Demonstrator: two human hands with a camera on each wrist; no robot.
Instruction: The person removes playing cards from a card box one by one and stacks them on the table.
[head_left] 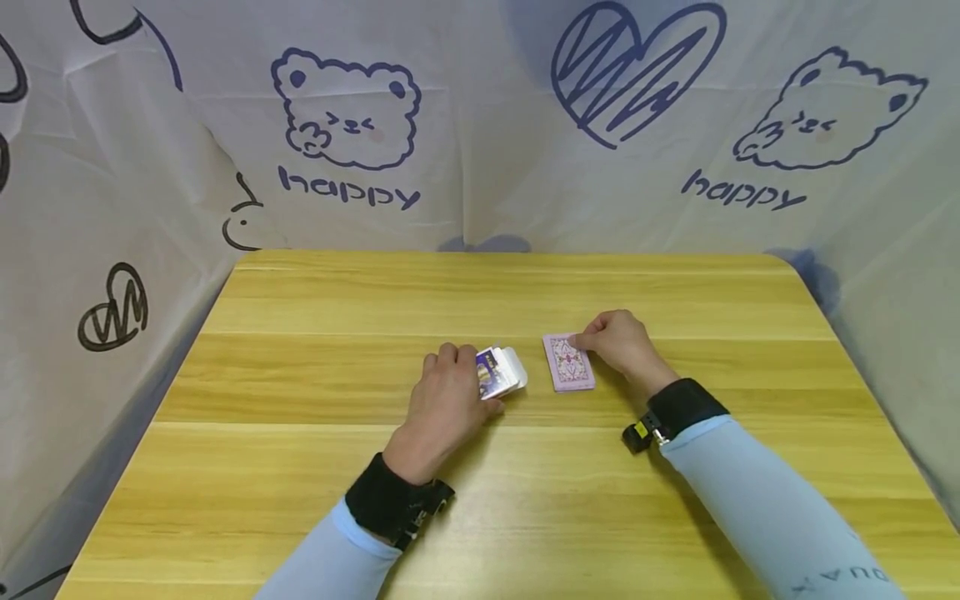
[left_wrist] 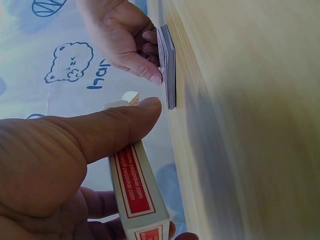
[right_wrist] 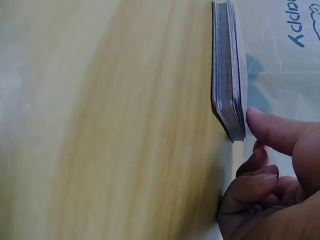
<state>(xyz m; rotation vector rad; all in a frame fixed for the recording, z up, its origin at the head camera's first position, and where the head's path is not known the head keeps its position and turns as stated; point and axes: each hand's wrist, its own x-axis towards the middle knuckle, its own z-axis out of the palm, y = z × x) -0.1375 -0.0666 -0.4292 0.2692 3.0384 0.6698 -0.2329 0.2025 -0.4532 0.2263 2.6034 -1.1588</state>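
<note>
My left hand [head_left: 444, 406] grips a small white playing-card box [head_left: 501, 372], its thumb [left_wrist: 125, 125] along one side and the fingers on the other. The box's white flap stands out at the end toward the right. Red panels with web-address print show on its narrow side in the left wrist view. To the right, a deck of playing cards [head_left: 567, 367] lies face down, with a pink patterned back. My right hand [head_left: 622, 343] is at the deck's far right corner. Its thumb tip [right_wrist: 257, 120] rests at the top card's edge, while the other fingers are loosely curled beside the deck.
Both hands work over a light wooden table [head_left: 300, 467]. Behind and beside it hangs a white cloth [head_left: 487, 125] with drawn bears, hearts and writing. Black wristbands with small cameras sit on both wrists.
</note>
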